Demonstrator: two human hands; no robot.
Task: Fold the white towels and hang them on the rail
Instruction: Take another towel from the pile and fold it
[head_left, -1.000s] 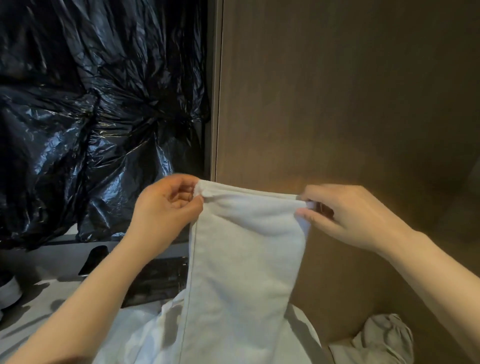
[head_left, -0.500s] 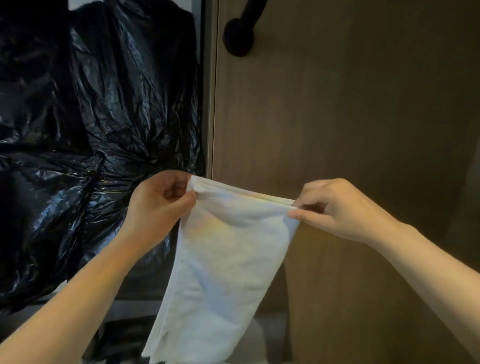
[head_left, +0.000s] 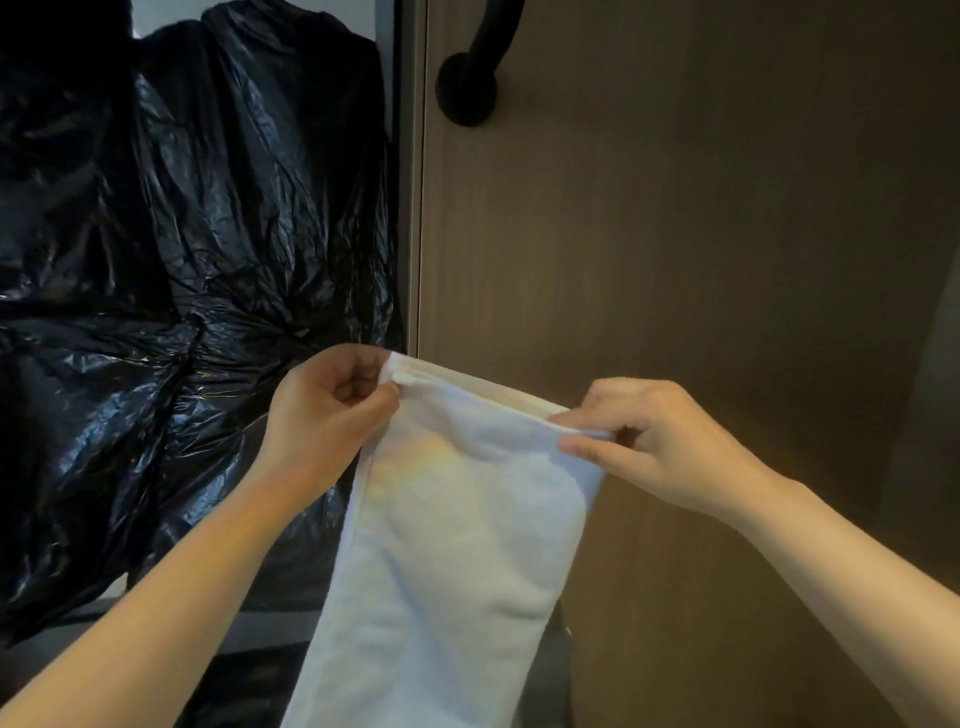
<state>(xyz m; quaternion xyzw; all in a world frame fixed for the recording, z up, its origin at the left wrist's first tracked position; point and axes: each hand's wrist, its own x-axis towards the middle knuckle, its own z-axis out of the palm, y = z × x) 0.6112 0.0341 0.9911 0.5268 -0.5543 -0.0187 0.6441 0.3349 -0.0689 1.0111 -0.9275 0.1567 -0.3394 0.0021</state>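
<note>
A folded white towel (head_left: 457, 545) hangs down from its top edge in front of me, stretched between both hands. My left hand (head_left: 327, 421) pinches the towel's upper left corner. My right hand (head_left: 654, 441) pinches the upper right corner between thumb and fingers. The black rail (head_left: 470, 78) is fixed to the brown wooden panel above the towel; only its round mount and lower end show at the top edge. The towel's bottom runs out of view.
Crumpled black plastic sheeting (head_left: 182, 286) covers the whole left side. A brown wooden panel (head_left: 701, 234) fills the right, with a pale vertical frame strip (head_left: 415, 208) between them. A grey ledge (head_left: 270, 629) lies low on the left.
The view has tilted upward, bringing the black rail mount into sight. Both hands have lifted the towel off the pile below; the loose cloths seen earlier have dropped out of view.
</note>
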